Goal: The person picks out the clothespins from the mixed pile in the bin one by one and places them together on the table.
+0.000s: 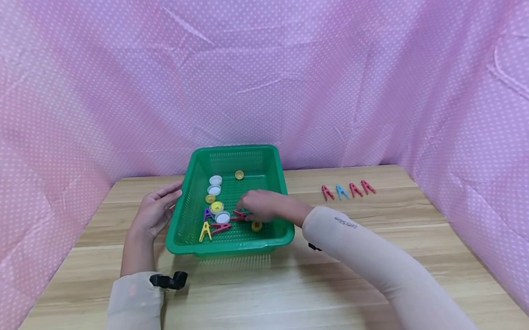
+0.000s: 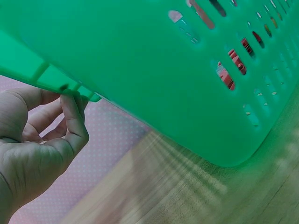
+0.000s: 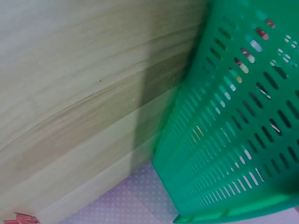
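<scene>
A green plastic basket with slotted walls stands on the table. My left hand pinches its left rim between thumb and fingers, as the left wrist view shows close up. Inside the basket, my right hand has its fingertips at a red clothespin and seems to pinch it; the hand partly covers that pin. Left of it lie another red clothespin, a yellow clothespin and a purple clothespin. A gold cap sits just below the right hand.
White caps, a yellow cap and more gold caps lie in the basket. On the table to the right, a blue clothespin stands in a row with 3 red clothespins. Pink dotted cloth hangs behind.
</scene>
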The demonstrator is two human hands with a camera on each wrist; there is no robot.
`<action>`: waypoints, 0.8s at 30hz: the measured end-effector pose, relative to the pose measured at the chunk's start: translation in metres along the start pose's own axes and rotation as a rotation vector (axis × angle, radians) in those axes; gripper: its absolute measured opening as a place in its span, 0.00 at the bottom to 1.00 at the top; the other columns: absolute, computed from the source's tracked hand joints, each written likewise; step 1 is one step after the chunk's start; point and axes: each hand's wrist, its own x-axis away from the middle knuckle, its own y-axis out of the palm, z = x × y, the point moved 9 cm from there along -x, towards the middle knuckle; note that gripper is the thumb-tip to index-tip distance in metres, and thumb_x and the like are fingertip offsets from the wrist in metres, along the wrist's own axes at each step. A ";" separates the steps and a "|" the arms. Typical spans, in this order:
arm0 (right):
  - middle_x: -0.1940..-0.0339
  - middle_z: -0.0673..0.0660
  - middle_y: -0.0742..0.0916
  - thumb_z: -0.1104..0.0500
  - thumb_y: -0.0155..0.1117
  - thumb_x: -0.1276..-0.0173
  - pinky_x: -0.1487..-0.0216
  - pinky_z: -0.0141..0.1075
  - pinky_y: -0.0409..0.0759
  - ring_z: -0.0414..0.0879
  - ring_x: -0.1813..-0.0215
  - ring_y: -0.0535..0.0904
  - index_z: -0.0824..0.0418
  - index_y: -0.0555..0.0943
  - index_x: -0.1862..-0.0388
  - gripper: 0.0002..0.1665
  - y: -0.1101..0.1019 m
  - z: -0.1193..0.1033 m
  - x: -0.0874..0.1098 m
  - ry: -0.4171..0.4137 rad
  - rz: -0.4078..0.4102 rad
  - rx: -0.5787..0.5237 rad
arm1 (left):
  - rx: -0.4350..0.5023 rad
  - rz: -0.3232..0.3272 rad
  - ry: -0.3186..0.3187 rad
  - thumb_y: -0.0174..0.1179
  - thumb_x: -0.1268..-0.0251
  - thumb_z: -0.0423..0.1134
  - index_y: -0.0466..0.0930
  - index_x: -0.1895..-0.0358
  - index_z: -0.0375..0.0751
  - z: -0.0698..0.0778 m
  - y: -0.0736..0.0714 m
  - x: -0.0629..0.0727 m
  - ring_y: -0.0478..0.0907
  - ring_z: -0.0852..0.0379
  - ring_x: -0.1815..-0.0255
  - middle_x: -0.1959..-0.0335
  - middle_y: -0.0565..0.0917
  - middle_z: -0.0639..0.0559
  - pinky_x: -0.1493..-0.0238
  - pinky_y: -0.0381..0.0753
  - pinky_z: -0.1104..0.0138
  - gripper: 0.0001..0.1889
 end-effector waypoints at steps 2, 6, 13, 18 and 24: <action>0.38 0.54 0.86 0.58 0.65 0.23 0.35 0.39 0.80 0.45 0.37 0.80 0.58 0.81 0.33 0.22 0.003 0.003 -0.003 0.001 -0.012 -0.018 | -0.007 0.006 0.003 0.59 0.25 0.27 0.82 0.37 0.36 0.000 0.000 0.000 0.87 0.62 0.53 0.50 0.89 0.56 0.52 0.87 0.70 0.17; 0.38 0.53 0.86 0.59 0.64 0.23 0.34 0.39 0.79 0.44 0.36 0.80 0.57 0.81 0.33 0.21 0.009 0.006 -0.008 -0.003 -0.032 -0.058 | -0.011 0.012 -0.005 0.60 0.26 0.28 0.82 0.37 0.37 -0.001 0.000 0.000 0.87 0.62 0.53 0.50 0.89 0.57 0.53 0.87 0.71 0.17; 0.38 0.51 0.86 0.61 0.64 0.24 0.33 0.40 0.79 0.44 0.35 0.80 0.56 0.83 0.35 0.20 0.012 0.005 -0.010 -0.018 -0.043 -0.079 | -0.023 0.029 -0.021 0.61 0.26 0.28 0.86 0.41 0.42 0.000 -0.001 0.000 0.86 0.63 0.56 0.52 0.89 0.58 0.54 0.87 0.71 0.15; 0.38 0.50 0.86 0.62 0.64 0.24 0.34 0.39 0.80 0.43 0.37 0.80 0.54 0.84 0.36 0.19 0.013 0.006 -0.011 -0.022 -0.054 -0.073 | -0.021 0.023 -0.015 0.60 0.26 0.28 0.85 0.40 0.40 0.000 0.000 0.000 0.87 0.63 0.56 0.51 0.89 0.57 0.54 0.87 0.71 0.16; 0.55 0.48 0.90 0.66 0.65 0.25 0.50 0.32 0.83 0.40 0.55 0.82 0.54 0.90 0.52 0.11 0.011 0.006 -0.011 -0.015 -0.041 -0.078 | -0.018 0.011 -0.011 0.61 0.26 0.28 0.82 0.37 0.38 -0.001 0.001 0.000 0.87 0.63 0.54 0.50 0.89 0.57 0.52 0.87 0.71 0.17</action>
